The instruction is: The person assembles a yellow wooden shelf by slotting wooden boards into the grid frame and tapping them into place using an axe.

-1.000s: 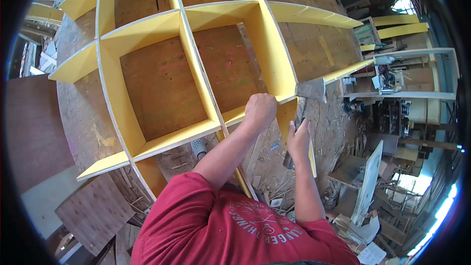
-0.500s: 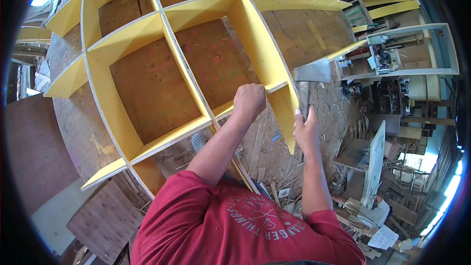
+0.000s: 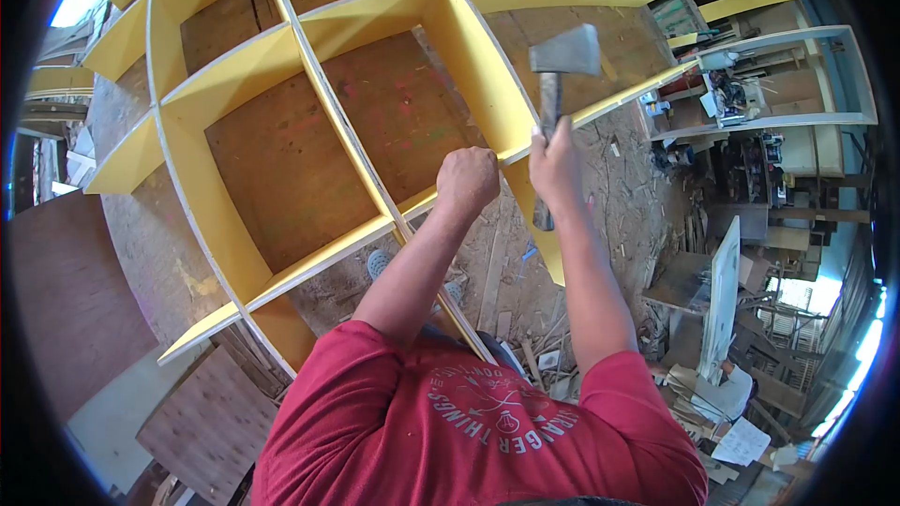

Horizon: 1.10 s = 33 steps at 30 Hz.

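Observation:
My right hand [image 3: 557, 169] is wrapped round the dark handle of a hatchet [image 3: 566, 52]. The hatchet's broad metal head points up, away from my body, and appears raised above the yellow framework. My left hand [image 3: 468, 178] is closed over the top edge of a short yellow crosspiece [image 3: 424, 205], close to its joint with a long yellow board [image 3: 478, 66]. These boards belong to a large grid [image 3: 309, 84] of interlocking yellow panels with pale edges. The fingers on the far side of the crosspiece are hidden.
Wood scraps litter the floor [image 3: 487, 262] near my feet. To the right stands a pale open cabinet frame [image 3: 858, 75] with tools and bits inside. A white-edged panel [image 3: 720, 300] leans at the lower right. Brown sheets [image 3: 75, 290] lie at the left.
My right hand has lifted the hatchet up and to the left, closer to my left hand. My left hand keeps its hold on the crosspiece; the view has shifted slightly.

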Motion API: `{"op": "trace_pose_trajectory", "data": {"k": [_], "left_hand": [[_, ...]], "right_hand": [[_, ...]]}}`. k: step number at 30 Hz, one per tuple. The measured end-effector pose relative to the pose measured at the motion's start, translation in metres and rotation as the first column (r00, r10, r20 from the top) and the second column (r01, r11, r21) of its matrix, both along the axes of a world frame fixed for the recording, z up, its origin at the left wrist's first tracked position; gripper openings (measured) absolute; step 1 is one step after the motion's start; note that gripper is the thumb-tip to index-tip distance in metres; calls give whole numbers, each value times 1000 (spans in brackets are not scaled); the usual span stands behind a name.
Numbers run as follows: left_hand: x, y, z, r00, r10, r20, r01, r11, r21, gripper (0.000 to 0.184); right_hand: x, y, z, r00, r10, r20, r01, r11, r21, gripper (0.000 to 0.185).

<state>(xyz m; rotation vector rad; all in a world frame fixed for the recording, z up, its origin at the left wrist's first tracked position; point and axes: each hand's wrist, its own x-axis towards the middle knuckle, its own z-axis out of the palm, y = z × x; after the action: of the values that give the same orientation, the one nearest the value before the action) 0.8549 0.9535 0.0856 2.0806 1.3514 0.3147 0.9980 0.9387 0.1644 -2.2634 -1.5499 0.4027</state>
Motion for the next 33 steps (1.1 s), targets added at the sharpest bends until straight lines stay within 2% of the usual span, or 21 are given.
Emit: {"op": "trace_pose_trajectory", "data": {"k": [5, 8, 9, 11, 13, 17, 19, 20, 23, 26, 31, 33], "left_hand": [[-1, 1, -3, 999, 34, 14, -34, 998, 60, 14], [-2, 0, 2, 999, 29, 16, -30, 999, 36, 15], [-2, 0, 5, 1000, 29, 9, -29, 999, 24, 15], [2, -1, -7, 996, 74, 40, -77, 995, 62, 16], [2, 1, -13, 994, 89, 56, -94, 991, 93, 19], [3, 0, -15, 998, 62, 20, -64, 989, 130, 21], [-4, -11, 12, 998, 42, 41, -48, 987, 154, 19], [-9, -18, 25, 998, 32, 46, -39, 985, 166, 18], [-24, -41, 18, 962, 27, 272, -138, 908, 396, 28], [-63, -102, 71, 964, 97, 249, -183, 919, 350, 27], [-132, -243, 110, 905, 254, 341, -360, 885, 295, 24], [-161, -305, 122, 889, 250, 384, -385, 862, 329, 22]], "right_hand": [[-6, 30, -3, 988, 132, 74, -127, 989, -74, 37], [9, 33, -39, 962, 182, 203, -206, 973, 101, 37], [5, 30, -19, 989, 147, 22, -147, 989, 4, 36], [-12, 15, 41, 947, 28, -321, -97, 975, -202, 34], [-8, -21, 28, 873, 6, -488, -50, 996, -77, 29], [-13, -125, 39, 672, -15, -740, -53, 996, -68, 26], [-10, -177, 43, 587, -21, -809, -83, 993, -86, 28], [-5, -201, 42, 587, -18, -809, -107, 989, -100, 28], [21, -260, 32, 588, -2, -809, -178, 975, -132, 34], [41, -310, 11, 575, 9, -818, -240, 958, -159, 46], [44, -360, 1, 470, 24, -882, -327, 933, -149, 53], [33, -369, 6, 430, 63, -901, -367, 924, -111, 40]]}}
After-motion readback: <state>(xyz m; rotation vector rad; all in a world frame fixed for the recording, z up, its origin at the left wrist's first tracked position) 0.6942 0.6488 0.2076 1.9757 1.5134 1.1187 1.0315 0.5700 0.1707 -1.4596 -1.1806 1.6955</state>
